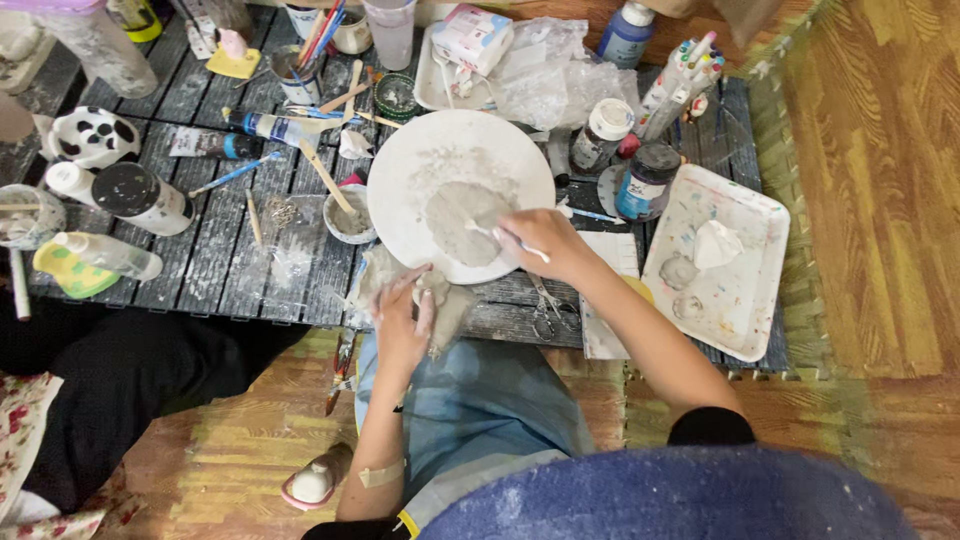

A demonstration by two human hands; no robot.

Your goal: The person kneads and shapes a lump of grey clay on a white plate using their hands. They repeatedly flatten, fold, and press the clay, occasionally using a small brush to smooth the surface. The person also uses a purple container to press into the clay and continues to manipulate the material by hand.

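Clay lump (445, 300) over dark slatted table (220, 260), wooden floor (880, 200).

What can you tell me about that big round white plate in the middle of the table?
The round white plate lies flat on the dark slatted table, its near edge close to the table's front. It looks like ceramic or plastic, dusty, with a grey wet smear, perhaps clay or paint, spread over its middle. The right hand rests over its lower right rim, holding a thin white tool whose tip lies in the smear.
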